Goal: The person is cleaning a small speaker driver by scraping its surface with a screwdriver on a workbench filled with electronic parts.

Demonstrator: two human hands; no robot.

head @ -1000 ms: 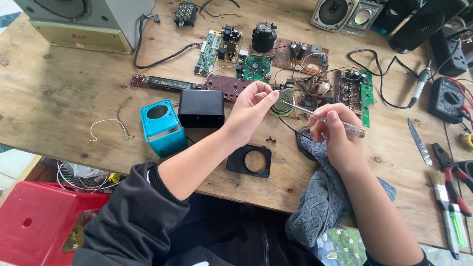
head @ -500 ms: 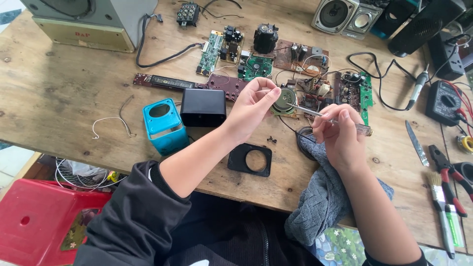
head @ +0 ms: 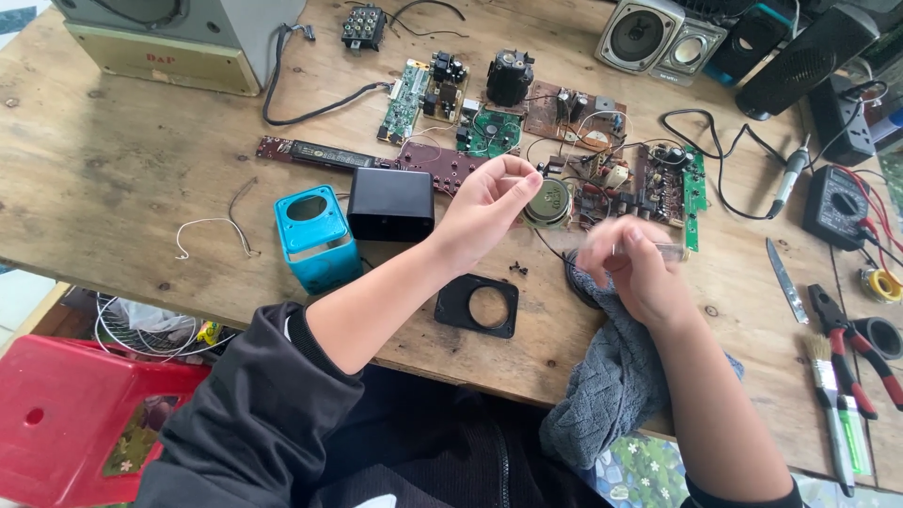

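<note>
We count two hands, left hand (head: 484, 212) and right hand (head: 632, 268). On the worktop (head: 113, 179) we see one blue speaker shell (head: 315, 237), one black box (head: 391, 203), one black frame (head: 477, 306), one brush (head: 830, 395), one pair of pliers (head: 851, 348).

speaker shell (head: 316, 237) left of box (head: 391, 203); circuit boards (head: 489, 127) behind; pliers (head: 851, 343) far right
</note>
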